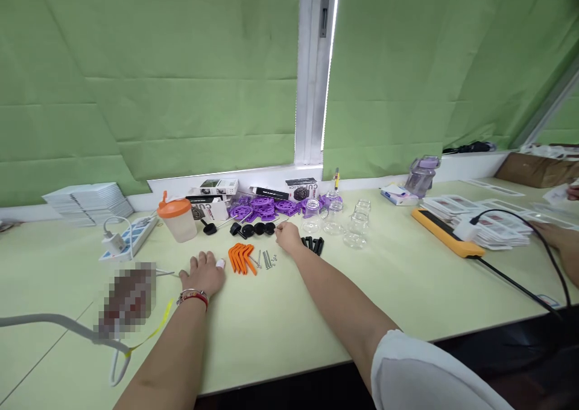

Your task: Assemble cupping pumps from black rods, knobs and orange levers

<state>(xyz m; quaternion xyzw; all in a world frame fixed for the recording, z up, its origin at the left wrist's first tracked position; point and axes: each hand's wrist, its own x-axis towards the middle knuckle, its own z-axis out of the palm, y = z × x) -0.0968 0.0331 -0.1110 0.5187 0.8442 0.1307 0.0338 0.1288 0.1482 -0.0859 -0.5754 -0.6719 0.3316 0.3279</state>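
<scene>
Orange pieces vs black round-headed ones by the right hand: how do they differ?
Shape: the orange pieces are bent like elbows; the black pieces have round heads. Placement: the orange pieces lie nearer the person; the black pieces sit farther back, beside the right hand. Both lie in groups on the table.

"CUP HOLDER" on right-hand white box (302,190) (smaller print blurred); "CUP" on left-hand white box (214,210).
</scene>
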